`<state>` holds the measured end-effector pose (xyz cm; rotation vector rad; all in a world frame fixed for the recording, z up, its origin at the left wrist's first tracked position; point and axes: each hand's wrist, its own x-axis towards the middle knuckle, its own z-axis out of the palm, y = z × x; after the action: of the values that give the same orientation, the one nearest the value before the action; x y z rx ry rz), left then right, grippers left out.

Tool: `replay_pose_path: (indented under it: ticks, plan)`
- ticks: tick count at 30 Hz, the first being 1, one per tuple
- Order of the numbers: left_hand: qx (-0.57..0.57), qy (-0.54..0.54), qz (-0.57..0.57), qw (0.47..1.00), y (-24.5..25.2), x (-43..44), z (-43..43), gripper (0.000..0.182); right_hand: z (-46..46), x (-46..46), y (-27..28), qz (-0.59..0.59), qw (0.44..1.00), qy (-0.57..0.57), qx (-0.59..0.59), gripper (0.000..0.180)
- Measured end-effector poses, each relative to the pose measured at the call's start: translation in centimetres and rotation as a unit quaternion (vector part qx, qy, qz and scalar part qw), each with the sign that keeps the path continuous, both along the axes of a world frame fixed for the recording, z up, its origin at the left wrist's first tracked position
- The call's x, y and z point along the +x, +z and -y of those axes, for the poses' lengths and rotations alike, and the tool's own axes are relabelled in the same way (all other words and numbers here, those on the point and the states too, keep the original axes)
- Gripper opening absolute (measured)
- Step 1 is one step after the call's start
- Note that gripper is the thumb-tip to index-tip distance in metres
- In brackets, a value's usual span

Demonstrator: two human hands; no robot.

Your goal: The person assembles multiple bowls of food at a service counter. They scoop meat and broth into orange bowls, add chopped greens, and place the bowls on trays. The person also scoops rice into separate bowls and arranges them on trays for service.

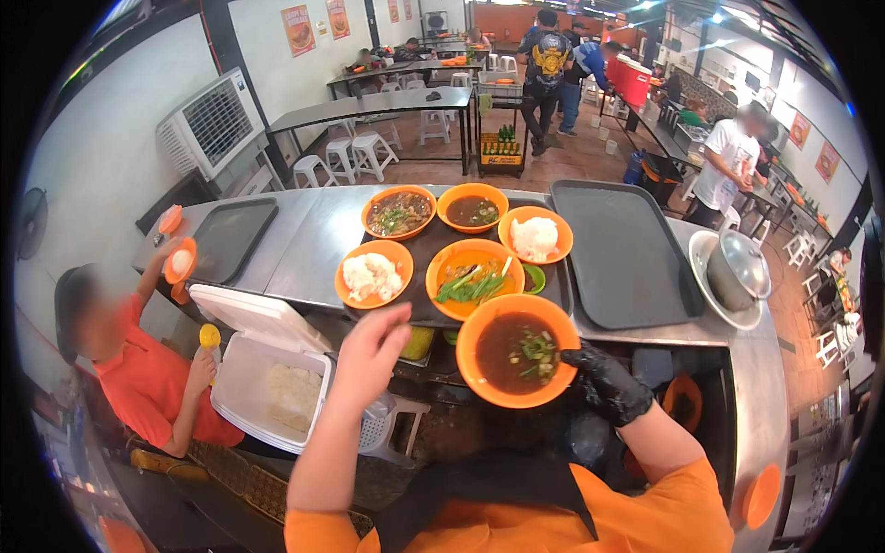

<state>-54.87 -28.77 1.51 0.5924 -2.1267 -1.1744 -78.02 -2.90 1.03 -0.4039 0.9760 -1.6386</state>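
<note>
My right hand (pixel 608 383), in a black glove, grips the rim of an orange bowl of brown soup with chopped green onion (pixel 515 351), held above the counter's near edge. My bare left hand (pixel 373 352) is raised left of that bowl, fingers apart, holding nothing. Beyond it, a dark tray (pixel 422 245) carries a bowl of yellow-orange stew with greens (pixel 476 278), two rice bowls (pixel 374 274) (pixel 536 236), a meat dish with green onion (pixel 399 212), a smaller bowl of brown soup (pixel 473 209) and a small green dish (pixel 534 278).
Grey trays (pixel 622 256) (pixel 231 238) lie on either side on the steel counter (pixel 311 235). A lidded metal pot (pixel 740 269) stands at the right. A co-worker (pixel 152 366) at the left holds an orange bowl and yellow scoop beside an open white rice cooler (pixel 269 387).
</note>
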Motion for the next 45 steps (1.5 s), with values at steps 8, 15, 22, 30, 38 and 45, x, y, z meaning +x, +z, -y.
replay_pose_path:
  ticks: [8, 15, 22, 30, 38, 45]
  plan:
    - [-0.105, 0.072, 0.316, 0.94, -0.2, -21.8, 12.6, 0.035, -4.0, -13.3, 0.3, -0.009, 0.988, -0.156, 0.017, 0.049]
    - [0.107, 0.178, 0.334, 0.92, -4.1, -26.9, 16.2, 0.031, -5.6, -20.5, -2.2, -0.039, 0.983, -0.171, 0.055, 0.047]
    - [0.334, 0.231, 0.143, 0.902, -4.8, -29.6, 15.7, 0.028, -5.5, -24.2, -5.1, -0.048, 0.983, -0.151, 0.091, 0.046]
    - [0.325, 0.217, 0.162, 0.906, -3.8, -28.7, 15.4, 0.026, -3.3, -26.3, -4.0, -0.478, 0.837, -0.186, 0.19, 0.054]
    - [-0.291, 0.138, 0.245, 0.914, 3.6, -23.5, 4.0, 0.034, 13.3, -29.1, -0.6, -0.6, 0.786, 0.028, 0.147, 0.055]
    - [-0.024, -0.18, 0.222, 0.958, 3.5, -16.0, -8.1, 0.03, 20.4, -31.2, -3.4, -0.511, 0.823, 0.13, 0.21, 0.044]
